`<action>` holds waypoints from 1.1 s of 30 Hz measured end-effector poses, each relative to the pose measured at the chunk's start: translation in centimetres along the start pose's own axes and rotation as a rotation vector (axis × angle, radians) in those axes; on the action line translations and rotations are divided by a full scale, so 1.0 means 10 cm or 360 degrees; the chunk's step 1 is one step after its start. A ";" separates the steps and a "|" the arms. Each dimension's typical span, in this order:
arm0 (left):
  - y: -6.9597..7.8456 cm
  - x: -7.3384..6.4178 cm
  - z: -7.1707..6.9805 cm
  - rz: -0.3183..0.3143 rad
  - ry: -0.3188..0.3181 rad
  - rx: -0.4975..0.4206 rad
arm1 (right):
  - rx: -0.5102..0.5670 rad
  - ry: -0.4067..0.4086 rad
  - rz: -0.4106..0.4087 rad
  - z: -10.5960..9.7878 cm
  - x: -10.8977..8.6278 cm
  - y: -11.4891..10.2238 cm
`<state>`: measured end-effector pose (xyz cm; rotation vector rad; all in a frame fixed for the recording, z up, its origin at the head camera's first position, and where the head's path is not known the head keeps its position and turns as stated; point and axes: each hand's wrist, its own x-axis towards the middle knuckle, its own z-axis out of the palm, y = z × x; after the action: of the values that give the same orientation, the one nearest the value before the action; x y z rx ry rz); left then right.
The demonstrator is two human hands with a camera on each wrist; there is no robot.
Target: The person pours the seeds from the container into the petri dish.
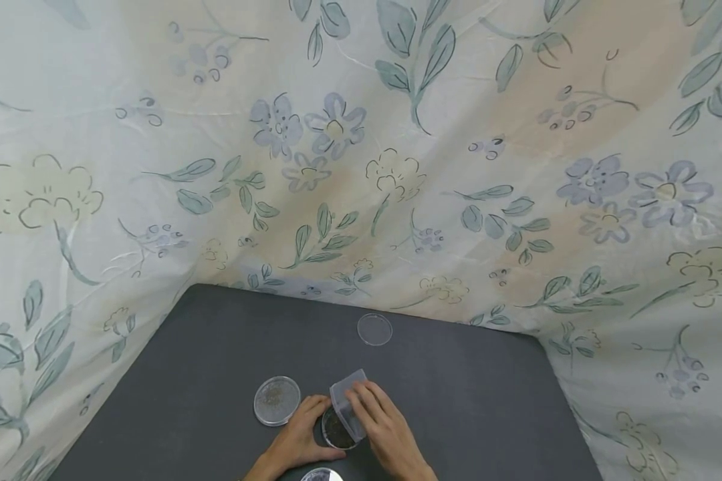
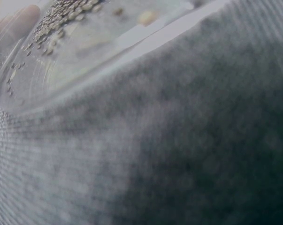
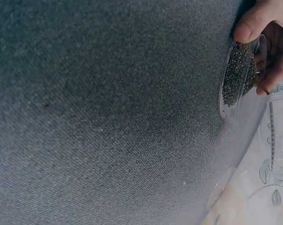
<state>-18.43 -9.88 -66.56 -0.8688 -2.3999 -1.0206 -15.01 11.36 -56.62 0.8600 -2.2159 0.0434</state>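
Note:
My left hand (image 1: 299, 437) grips a clear round petri dish (image 1: 337, 431) of small dark grains, thumb and fingers spread around its rim. In the right wrist view, the left thumb (image 3: 251, 26) presses the edge of this dish (image 3: 237, 77). Over the dish, my right hand (image 1: 385, 424) holds a translucent plastic vessel (image 1: 343, 394), tilted. A column of tick marks runs along the vessel (image 3: 275, 126) in the right wrist view. Whether grains are inside it cannot be made out. Brownish flat grains (image 2: 61, 18) lie in a clear dish in the left wrist view; which dish is unclear.
Left of the hands sits another clear dish (image 1: 277, 401) with a thin patch of brown grains. A clear round lid or dish (image 1: 375, 329) lies near the back edge. One more round dish (image 1: 321, 475) is cut off below. Floral fabric (image 1: 361, 200) surrounds the dark table (image 1: 234, 347).

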 end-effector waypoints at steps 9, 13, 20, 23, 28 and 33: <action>0.01 0.01 0.02 0.0005 0.0002 -0.0002 | -0.0042 0.0001 -0.0080 0.03 -0.01 0.03; 0.01 0.03 0.02 0.0002 0.0009 0.0023 | -0.0048 -0.0012 -0.0091 0.03 -0.01 0.06; 0.01 0.05 0.03 -0.0033 -0.0015 0.0017 | -0.0034 -0.0006 -0.0118 0.04 0.00 0.10; 0.01 0.05 0.03 -0.0043 -0.0023 0.0019 | -0.0034 0.0024 -0.0132 0.06 0.00 0.10; 0.01 0.05 0.03 -0.0044 -0.0031 0.0026 | -0.0003 0.0016 -0.0087 0.06 -0.01 0.10; 0.01 0.06 0.03 -0.0055 -0.0039 0.0009 | 0.0103 -0.0082 0.0084 0.05 -0.04 0.11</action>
<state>-18.81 -9.39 -66.39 -0.8454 -2.4451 -1.0214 -15.79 12.29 -57.00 0.8462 -2.2962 0.1205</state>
